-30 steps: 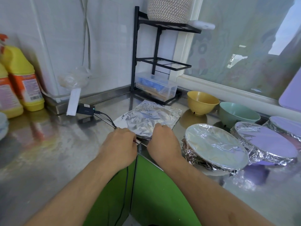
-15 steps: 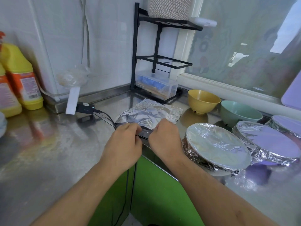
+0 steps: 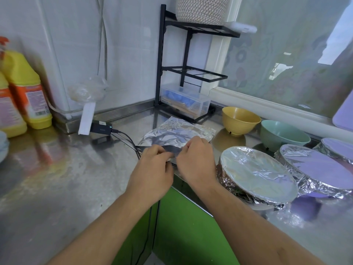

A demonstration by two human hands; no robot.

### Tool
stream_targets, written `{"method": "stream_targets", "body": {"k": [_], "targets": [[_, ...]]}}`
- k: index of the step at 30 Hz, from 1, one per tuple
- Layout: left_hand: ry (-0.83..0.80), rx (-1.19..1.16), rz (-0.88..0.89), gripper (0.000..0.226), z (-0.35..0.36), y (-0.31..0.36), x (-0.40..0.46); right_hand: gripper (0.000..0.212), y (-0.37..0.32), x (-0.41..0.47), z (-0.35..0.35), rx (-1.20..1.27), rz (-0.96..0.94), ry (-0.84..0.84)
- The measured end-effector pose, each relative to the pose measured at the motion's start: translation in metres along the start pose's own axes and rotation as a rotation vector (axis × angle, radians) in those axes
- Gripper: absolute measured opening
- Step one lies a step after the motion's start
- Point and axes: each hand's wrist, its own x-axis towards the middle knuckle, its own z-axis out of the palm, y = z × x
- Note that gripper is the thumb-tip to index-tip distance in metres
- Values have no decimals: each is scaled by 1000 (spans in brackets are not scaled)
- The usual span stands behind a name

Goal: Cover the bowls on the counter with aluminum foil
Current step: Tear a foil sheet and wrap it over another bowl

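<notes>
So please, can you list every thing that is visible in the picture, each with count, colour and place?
foil sheet: 1, silver, flat on the counter, near edge lifted by both hands
foil-covered bowls: 3, silver, in a row at right
yellow bowl: 1, uncovered, by the window sill
green bowl: 1, mint, uncovered, right of the yellow one
counter: 1, steel
rack: 1, black, in the corner
clear box: 1, on the rack's base
detergent bottles: 2, yellow and orange, far left
adapter: 1, black, with cable
left hand: 1, pinches the foil edge
right hand: 1, pinches the foil edge
</notes>
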Motion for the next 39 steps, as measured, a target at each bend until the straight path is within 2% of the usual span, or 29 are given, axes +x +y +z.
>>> {"method": "stream_targets", "body": {"k": [4, 10, 11, 15, 17, 20, 22, 24, 27, 28, 30, 31, 33, 37, 39], "targets": [[-38, 93, 69, 31, 3, -1, -3, 14, 2, 1, 0, -38, -35, 29], [-143, 73, 143, 46, 3, 5, 1, 17, 8, 6, 13, -145, -105, 82], [-137, 49, 92, 43, 2, 8, 1, 19, 9, 6, 14, -141, -98, 78], [-41, -137, -297, 16, -8, 21, -2, 23, 9, 6, 14, -138, -57, 116], [-90, -357, -452, 18, -12, 28, 0, 24, 7, 5, 14, -110, -47, 128], [-157, -1020, -739, 22, -16, 35, 6, 22, 6, 0, 9, -72, -35, 134], [-176, -1357, -840, 34, -15, 36, 11, 18, 4, -5, 6, -30, -38, 137], [-194, -1505, -876, 47, -10, 34, 17, 18, -1, -11, 3, -22, -55, 130], [-237, -1505, -929, 48, -3, 30, 27, 23, -5, -22, 1, -32, -122, 70], [-242, -1499, -940, 42, -2, 31, 30, 24, -6, -26, 1, -29, -157, 59], [-144, -1380, -936, 11, -3, 34, 36, 26, -7, -33, -1, -20, -234, 66], [-84, -1296, -917, 7, -6, 38, 38, 26, -7, -36, -2, -13, -258, 67], [-28, -1213, -867, 15, -14, 44, 40, 25, -5, -39, -7, 24, -291, 72], [86, -1248, -775, 25, -40, 58, 44, 14, -6, -39, -32, 209, -278, 117], [133, -1305, -685, 24, -56, 68, 45, 10, -8, -35, -51, 308, -228, 137]]}}
